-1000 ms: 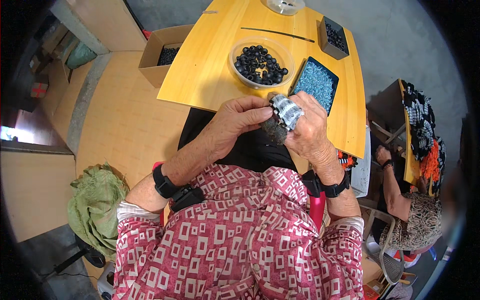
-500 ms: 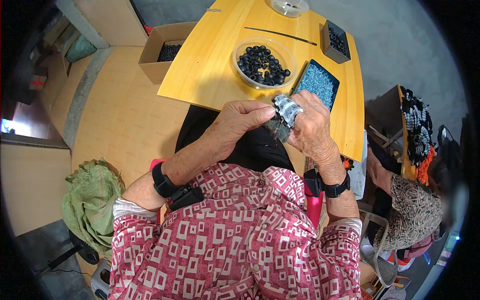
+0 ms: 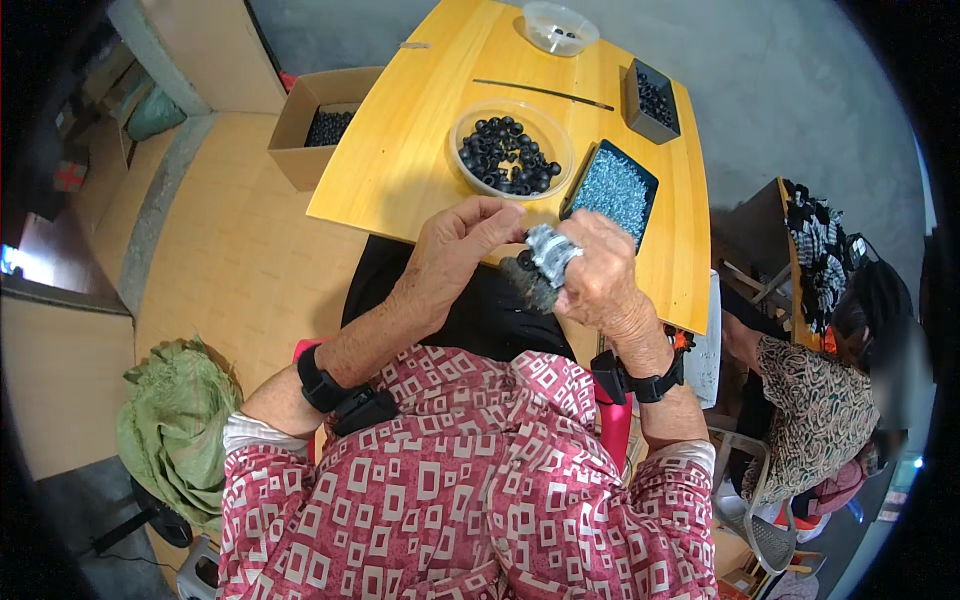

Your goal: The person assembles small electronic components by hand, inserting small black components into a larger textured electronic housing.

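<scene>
My left hand (image 3: 455, 255) is raised just beyond the table's near edge, thumb and forefinger pressed together; whatever lies between them is too small to make out. Close beside it, my right hand (image 3: 608, 270) is curled, with a white-and-grey cloth wrap (image 3: 550, 252) and a dark grey fuzzy wrap (image 3: 530, 285) around its finger ends. A small black round part (image 3: 525, 260) shows between these wraps. Beyond my hands stands a clear round bowl (image 3: 568, 135) with several black round parts (image 3: 505, 150). A dark tray of small shiny pieces (image 3: 610, 192) lies right of it.
The yellow table (image 3: 385, 150) also bears a thin dark rod (image 3: 545, 94), a grey bin (image 3: 652, 105) and another clear bowl (image 3: 560, 30). A cardboard box (image 3: 295, 150) stands left, a green sack (image 3: 180, 435) lower left. Another person (image 3: 820, 410) sits at the right.
The whole view has shifted, so the table appears lower and further left. My left fingertips have come slightly away from the wraps on my right hand.
</scene>
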### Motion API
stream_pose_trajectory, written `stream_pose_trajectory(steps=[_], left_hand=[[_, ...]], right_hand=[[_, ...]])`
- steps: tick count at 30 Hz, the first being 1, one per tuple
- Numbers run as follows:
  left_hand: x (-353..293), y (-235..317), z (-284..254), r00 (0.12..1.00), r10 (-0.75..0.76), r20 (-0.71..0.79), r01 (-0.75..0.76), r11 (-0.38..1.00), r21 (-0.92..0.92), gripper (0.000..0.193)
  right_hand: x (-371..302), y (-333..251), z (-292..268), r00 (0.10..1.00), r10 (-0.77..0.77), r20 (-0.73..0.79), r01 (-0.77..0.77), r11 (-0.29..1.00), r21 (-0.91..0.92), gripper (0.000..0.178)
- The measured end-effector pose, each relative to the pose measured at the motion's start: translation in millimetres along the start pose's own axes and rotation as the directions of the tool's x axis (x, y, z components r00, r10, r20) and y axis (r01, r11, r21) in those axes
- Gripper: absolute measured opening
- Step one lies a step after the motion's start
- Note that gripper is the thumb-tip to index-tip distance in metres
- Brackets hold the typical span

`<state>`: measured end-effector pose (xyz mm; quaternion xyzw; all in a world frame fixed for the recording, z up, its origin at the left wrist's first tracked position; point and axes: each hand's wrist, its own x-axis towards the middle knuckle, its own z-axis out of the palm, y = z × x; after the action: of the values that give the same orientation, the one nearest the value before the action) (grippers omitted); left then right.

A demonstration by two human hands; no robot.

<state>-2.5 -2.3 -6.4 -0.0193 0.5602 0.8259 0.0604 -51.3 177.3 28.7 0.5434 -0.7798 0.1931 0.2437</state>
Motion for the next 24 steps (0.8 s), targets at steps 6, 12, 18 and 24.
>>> stream_pose_trajectory(steps=[6, 12, 18, 24], left_hand=[[-2, 7, 17, 0.991, 0.059, 0.119, -0.048, 0.994, -0.096, 0.036], [-8, 17, 23, 0.983, 0.042, 0.177, -0.006, 0.980, -0.197, 0.040], [-8, 20, 24, 0.987, 0.024, 0.162, 0.018, 0.968, -0.251, 0.046], [-7, 25, 18, 0.995, -0.017, 0.095, 0.035, 0.981, -0.193, 0.043]], right_hand=[[12, -13, 12, 0.990, -0.055, -0.133, 0.075, 0.986, 0.150, 0.019], [12, -15, 25, 0.993, -0.049, -0.105, 0.068, 0.981, 0.183, 0.023], [13, -13, 29, 0.995, -0.053, -0.089, 0.072, 0.972, 0.223, 0.024], [8, 4, 4, 0.930, 0.104, -0.352, -0.020, 0.972, 0.232, 0.026]])
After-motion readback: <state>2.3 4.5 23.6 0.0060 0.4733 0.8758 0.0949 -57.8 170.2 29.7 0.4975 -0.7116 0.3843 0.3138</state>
